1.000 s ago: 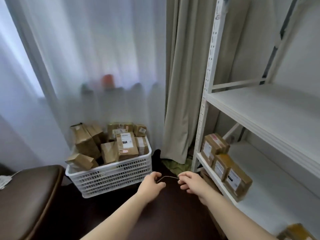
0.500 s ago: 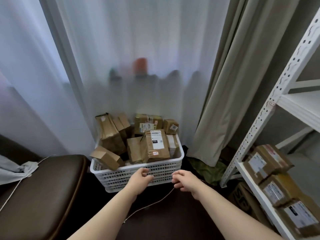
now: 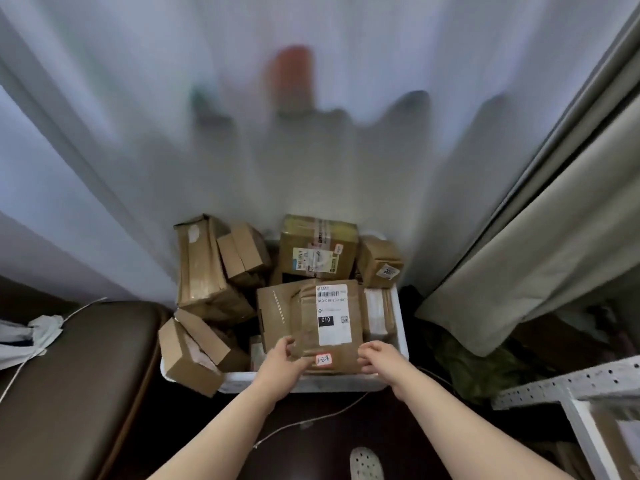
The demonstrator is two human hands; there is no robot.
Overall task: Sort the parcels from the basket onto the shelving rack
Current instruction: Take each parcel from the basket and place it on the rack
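Left grip (image 3: 282,362) and right grip (image 3: 379,358) each pinch a near corner of the labelled parcel (image 3: 329,327), lying between them atop other parcels (image 3: 318,251) in the white basket (image 3: 329,383).

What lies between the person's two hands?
In the head view, the labelled parcel, with its pink sticker, lies between the left hand and right hand.

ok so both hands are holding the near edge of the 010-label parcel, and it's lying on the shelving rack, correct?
Not on the rack. The head view shows the 010-label parcel lying on top of the pile in the white basket; the shelving rack is off to the right. The left hand and right hand do hold its near edge.
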